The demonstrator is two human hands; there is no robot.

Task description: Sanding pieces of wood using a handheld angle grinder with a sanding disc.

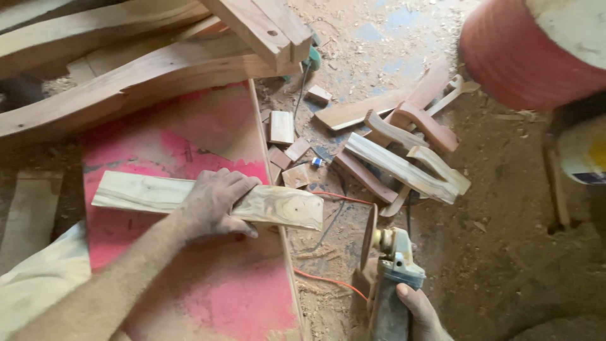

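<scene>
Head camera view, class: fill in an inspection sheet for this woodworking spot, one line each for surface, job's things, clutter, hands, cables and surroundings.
Surface: red-painted board, worn and patchy, serves as the bench top.
Job's things: pale wooden plank lies flat across the board, one end past its edge; angle grinder with its disc upright, beside the board.
Clutter: curved wood offcuts piled on the floor; small wood blocks near the board's edge; sawdust all over.
Hands: left hand presses on the plank; right hand grips the grinder's body.
Cables: orange cable and a dark one trail over the floor.
Surroundings: long timbers stacked at the far side; orange drum at upper right.
</scene>
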